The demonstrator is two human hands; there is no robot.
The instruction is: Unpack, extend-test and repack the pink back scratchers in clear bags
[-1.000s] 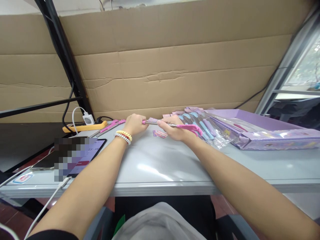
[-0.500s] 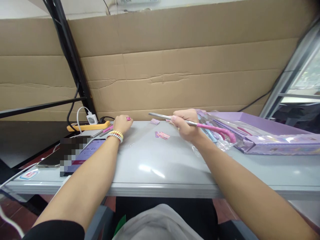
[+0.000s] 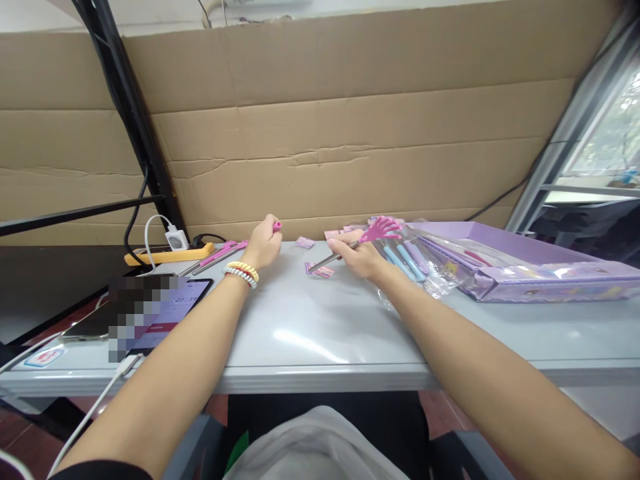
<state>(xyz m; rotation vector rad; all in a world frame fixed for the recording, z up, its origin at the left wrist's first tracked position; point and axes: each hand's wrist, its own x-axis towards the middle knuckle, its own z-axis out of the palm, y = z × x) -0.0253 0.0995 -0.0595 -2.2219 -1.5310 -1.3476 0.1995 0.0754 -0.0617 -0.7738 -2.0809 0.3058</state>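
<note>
My left hand (image 3: pixel 264 247) is closed around a pink tube (image 3: pixel 277 227); only its round end shows past the fingers. In my right hand (image 3: pixel 357 257) is a back scratcher (image 3: pixel 383 229), gripped by its metal rod. Its pink hand-shaped head points up to the right, and the rod's tip reaches down to the left over small printed cards (image 3: pixel 323 271). Pink-and-metal rods (image 3: pixel 220 256) lie just left of my left hand. Beside my right hand rests a clear plastic bag (image 3: pixel 435 283) with blue and purple pen-like sticks (image 3: pixel 411 263).
A purple box (image 3: pixel 550 287) stands open at the right. On the left are two phones (image 3: pixel 173 303), a yellow power strip (image 3: pixel 165 257) with a white charger (image 3: pixel 177 238), and cables. Cardboard (image 3: pixel 350 133) covers the wall behind the grey-white table (image 3: pixel 300 320).
My right hand has moved slightly left and down and turned the back scratcher, so its pink head now points up. My left hand, still closed, has shifted right and a little upward.
</note>
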